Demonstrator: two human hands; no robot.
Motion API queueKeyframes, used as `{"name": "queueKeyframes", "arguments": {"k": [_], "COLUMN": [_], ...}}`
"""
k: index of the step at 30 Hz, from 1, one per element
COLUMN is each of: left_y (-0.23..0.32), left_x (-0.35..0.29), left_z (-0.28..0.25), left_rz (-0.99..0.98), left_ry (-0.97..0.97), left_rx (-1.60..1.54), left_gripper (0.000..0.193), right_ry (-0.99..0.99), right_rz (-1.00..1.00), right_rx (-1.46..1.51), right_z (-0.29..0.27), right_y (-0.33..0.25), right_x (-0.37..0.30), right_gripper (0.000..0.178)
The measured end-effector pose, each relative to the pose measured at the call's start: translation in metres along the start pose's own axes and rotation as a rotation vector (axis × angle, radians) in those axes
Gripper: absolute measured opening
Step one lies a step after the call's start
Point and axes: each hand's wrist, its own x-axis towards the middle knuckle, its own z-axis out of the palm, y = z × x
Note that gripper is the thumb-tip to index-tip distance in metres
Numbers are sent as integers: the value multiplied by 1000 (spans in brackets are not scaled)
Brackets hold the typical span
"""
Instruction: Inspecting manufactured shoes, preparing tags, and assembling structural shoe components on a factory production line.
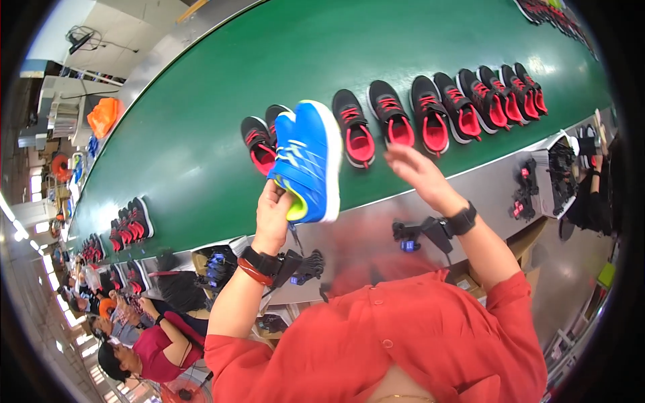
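Note:
My left hand (272, 208) is closed on the heel end of a bright blue sneaker (306, 164) with a white sole and a lime-green lining. A second blue toe shows beside it, so a pair seems to be held together, toes up, above the green surface. My right hand (420, 173) is empty, fingers stretched out, just by the heel of a black sneaker (390, 107) with red laces and a red lining. Behind the blue pair, two black sneakers (255, 138) are partly hidden. Another black sneaker (351, 121) stands between my hands.
A row of several black sneakers (484, 101) runs right along the green conveyor belt (222, 80); more (131, 221) stand at left. Small black items with blue tags (306, 269) lie on the metal ledge. Co-workers (158, 349) sit at lower left. An orange bag (104, 117) lies across the belt.

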Motion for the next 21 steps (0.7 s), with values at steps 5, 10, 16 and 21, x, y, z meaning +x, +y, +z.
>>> {"name": "queueKeyframes", "arguments": {"k": [5, 10, 16, 21], "left_y": [10, 15, 9, -29], "left_x": [-6, -4, 34, 78], "left_z": [-49, -85, -134, -184], "left_rz": [-150, -55, 126, 74], "left_ry": [174, 271, 583, 832], "left_rx": [-322, -286, 136, 577], "left_gripper": [37, 27, 21, 22], "right_ry": [-174, -267, -315, -288], "right_rz": [-48, -82, -129, -133], "right_rx": [-767, -1083, -1315, -1196], "right_z": [-22, -20, -21, -26], "right_y": [44, 54, 81, 82], "right_x": [-54, -84, -94, -90], "right_gripper": [40, 46, 45, 39]}}
